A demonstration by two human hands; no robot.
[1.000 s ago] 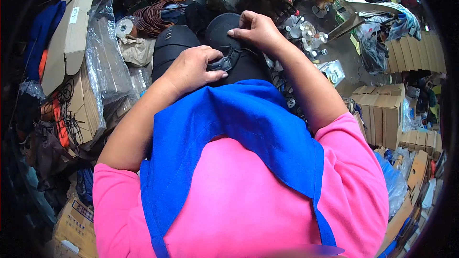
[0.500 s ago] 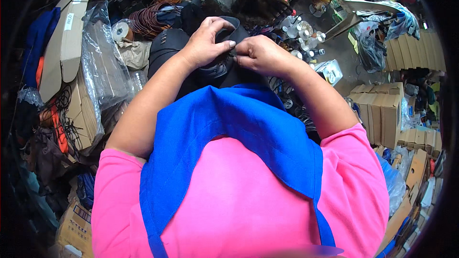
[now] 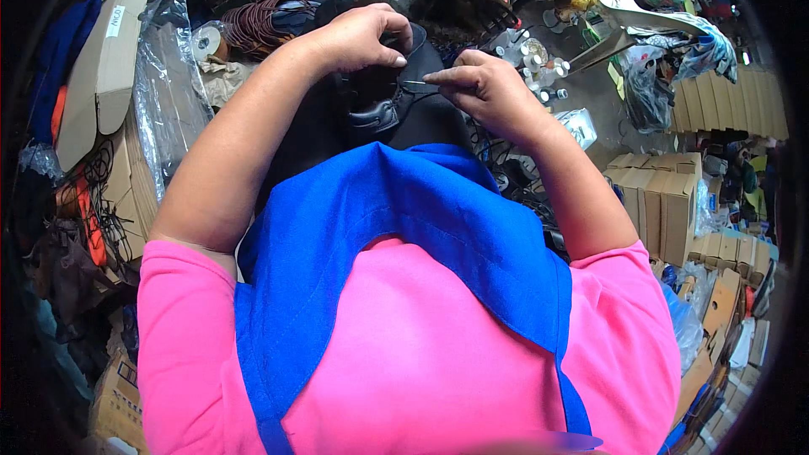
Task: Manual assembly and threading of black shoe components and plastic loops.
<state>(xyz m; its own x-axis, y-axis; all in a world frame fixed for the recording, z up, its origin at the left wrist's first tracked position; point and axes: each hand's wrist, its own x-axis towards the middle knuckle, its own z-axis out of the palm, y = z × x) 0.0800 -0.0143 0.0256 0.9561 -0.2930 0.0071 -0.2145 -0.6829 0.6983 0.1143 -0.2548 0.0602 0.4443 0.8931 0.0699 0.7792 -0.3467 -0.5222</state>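
A black lace-up boot (image 3: 375, 115) rests on my lap, with its toe toward me and laces across its front. My left hand (image 3: 364, 38) is closed on the boot's upper edge, with the thumb on the near side and the fingers curled over the far side. To the right of the boot, my right hand (image 3: 484, 88) pinches a thin, shiny needle-like piece (image 3: 414, 82), which points left at the boot's opening. A dark strand shows just below this piece. The dark boot blends into my dark trousers, so part of its outline is hard to make out.
Coiled brown cord (image 3: 265, 27) and a thread spool (image 3: 208, 44) lie at the far left, near clear plastic sheeting (image 3: 164, 59) and cardboard. Small bottles (image 3: 533, 57) stand beyond my right hand. Cardboard boxes (image 3: 661, 202) are stacked at the right. My blue apron (image 3: 396, 185) covers my lap.
My right hand has drawn away to the right from the boot, and the shiny piece now shows. My left hand has shifted slightly up and left. More of the boot's toe is visible.
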